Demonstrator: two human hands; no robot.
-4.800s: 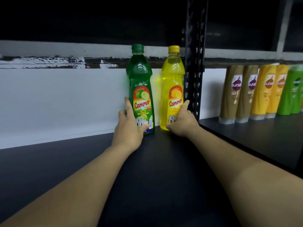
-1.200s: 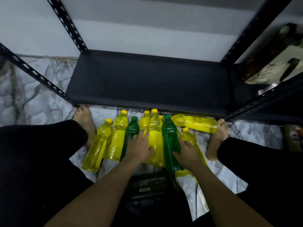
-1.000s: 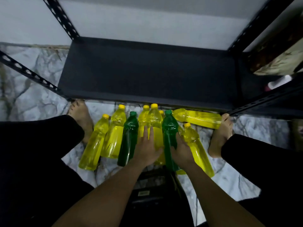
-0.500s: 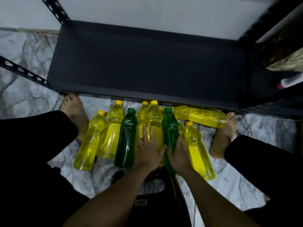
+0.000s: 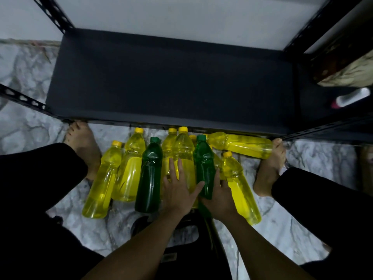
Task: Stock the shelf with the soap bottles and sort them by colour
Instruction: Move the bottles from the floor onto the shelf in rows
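Near object: a black item (image 5: 181, 253) sits between the knees; its kind cannot be told.
Left hand: the left hand (image 5: 177, 188) lies flat, fingers straight and apart, on a yellow bottle (image 5: 184, 150); its thumb touches the green bottle (image 5: 203, 168).
Right hand: the right hand (image 5: 220, 199), just beside the left, has its fingers curled round the lower body of the green bottle.
Green bottle: cap pointing towards the shelf, yellow bottles on both sides.
Second green bottle: the second green bottle (image 5: 150, 178) lies on the marble floor (image 5: 24, 126), just left of the left hand.
Crosswise yellow bottle: the crosswise yellow bottle (image 5: 242, 145) lies along the shelf's front edge, its base touching the right foot (image 5: 270, 168).
Shelf board: the dark shelf board (image 5: 161, 81) lies beyond the caps.
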